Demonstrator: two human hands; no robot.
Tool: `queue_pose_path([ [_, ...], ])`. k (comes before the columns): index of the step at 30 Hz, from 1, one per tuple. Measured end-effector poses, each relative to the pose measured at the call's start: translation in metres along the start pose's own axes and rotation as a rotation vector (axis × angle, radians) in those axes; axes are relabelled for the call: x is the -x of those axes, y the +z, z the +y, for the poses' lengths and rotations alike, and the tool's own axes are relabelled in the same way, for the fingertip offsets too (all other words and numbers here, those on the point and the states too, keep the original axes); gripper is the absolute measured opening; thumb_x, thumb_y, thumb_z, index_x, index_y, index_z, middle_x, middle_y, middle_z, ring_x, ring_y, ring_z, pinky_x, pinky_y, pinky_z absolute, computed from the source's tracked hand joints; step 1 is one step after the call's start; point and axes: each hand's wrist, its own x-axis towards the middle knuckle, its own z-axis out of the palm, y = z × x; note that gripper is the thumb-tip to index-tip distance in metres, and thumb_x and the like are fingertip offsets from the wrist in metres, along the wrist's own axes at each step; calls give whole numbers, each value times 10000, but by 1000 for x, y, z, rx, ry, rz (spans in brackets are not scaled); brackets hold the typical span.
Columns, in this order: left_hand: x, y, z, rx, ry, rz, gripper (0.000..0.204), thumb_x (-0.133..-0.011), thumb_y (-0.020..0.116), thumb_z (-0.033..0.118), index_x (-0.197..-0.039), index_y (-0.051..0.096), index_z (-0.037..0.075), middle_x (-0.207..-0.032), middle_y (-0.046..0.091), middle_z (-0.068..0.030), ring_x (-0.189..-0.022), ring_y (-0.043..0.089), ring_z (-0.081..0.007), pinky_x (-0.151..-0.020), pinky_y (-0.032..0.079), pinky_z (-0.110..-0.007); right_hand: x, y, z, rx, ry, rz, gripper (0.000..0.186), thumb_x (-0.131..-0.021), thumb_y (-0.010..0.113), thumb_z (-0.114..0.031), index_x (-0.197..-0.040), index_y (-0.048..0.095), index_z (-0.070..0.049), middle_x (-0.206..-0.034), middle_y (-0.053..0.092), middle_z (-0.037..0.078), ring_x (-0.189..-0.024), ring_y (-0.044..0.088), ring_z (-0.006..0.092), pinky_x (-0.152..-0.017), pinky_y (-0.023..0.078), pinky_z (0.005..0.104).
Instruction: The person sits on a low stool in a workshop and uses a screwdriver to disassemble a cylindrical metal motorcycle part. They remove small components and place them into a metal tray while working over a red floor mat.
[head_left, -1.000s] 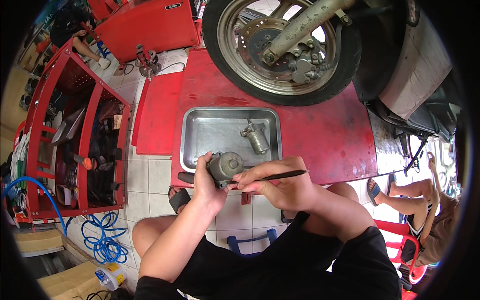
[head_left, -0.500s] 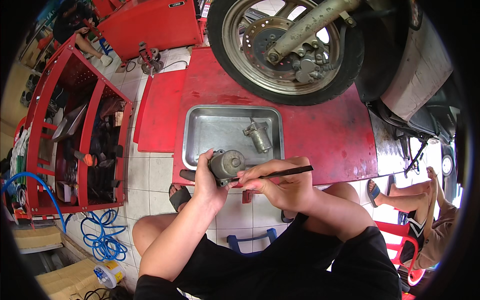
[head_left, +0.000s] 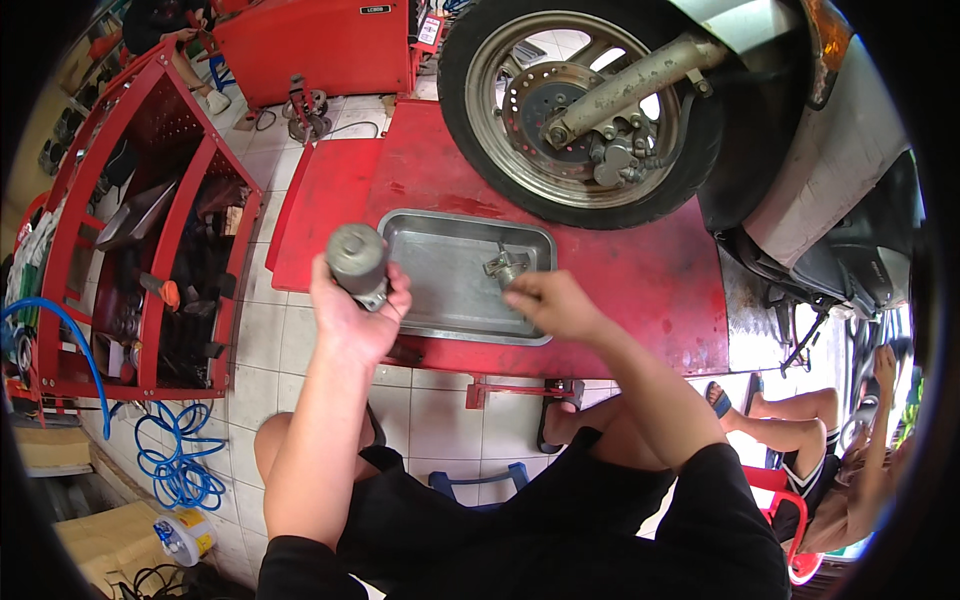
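My left hand [head_left: 352,328] is wrapped round a grey cylindrical motor housing [head_left: 357,254], raised over the left end of a shallow metal tray [head_left: 440,275]. The housing's round end faces up, and my fingers cover part of its lower end. Inside the tray, toward its right side, lies a smaller metal starter motor [head_left: 506,266] with a thin shaft at its far end. The fingers of my right hand [head_left: 562,308] are closed at its near end and hide that part.
The tray sits on a red bench [head_left: 640,300] below a motorcycle's front wheel [head_left: 590,110]. A red shelf unit [head_left: 150,230] and a coiled blue hose [head_left: 180,455] are at the left. Someone sits on a red chair [head_left: 765,480] at the right.
My left hand has moved left and up with the motor housing. My right hand has left the housing and reached the smaller motor; the thin black tool no longer shows in it.
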Motion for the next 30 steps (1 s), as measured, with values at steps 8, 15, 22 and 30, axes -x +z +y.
queue_pose_path([
  [8, 11, -5, 50, 137, 111, -152, 417, -961, 461, 430, -1064, 612, 55, -803, 518, -83, -714, 466, -206, -583, 362, -301, -59, 98, -34, 207, 174, -151, 290, -844, 748, -247, -1068, 756, -63, -982, 738, 209, -996, 695, 397, -901, 546, 483],
  [15, 21, -11, 61, 127, 110, -151, 463, -947, 459, 470, -1052, 620, 49, -805, 534, -92, -698, 486, -218, -569, 360, -311, -103, 139, -62, 290, 150, -168, 337, -829, 772, -240, -1141, 744, -119, -1040, 741, 194, -1039, 687, 392, -934, 542, 482],
  [22, 30, -11, 63, 58, 71, -174, 744, -918, 436, 773, -1012, 623, 59, -789, 570, -103, -669, 517, -192, -514, 357, -280, -96, 136, -46, 235, 89, -36, 265, -850, 769, -247, -1068, 755, -96, -1003, 722, 235, -1002, 690, 402, -892, 541, 480],
  [30, 19, -17, 21, -23, -148, -333, 871, -885, 350, 864, -1067, 626, 58, -798, 637, -85, -587, 578, -163, -447, 431, -228, -38, 39, -57, -93, 77, 107, 211, -872, 783, -171, -995, 733, -8, -846, 730, 74, -749, 629, 123, -698, 492, 299],
])
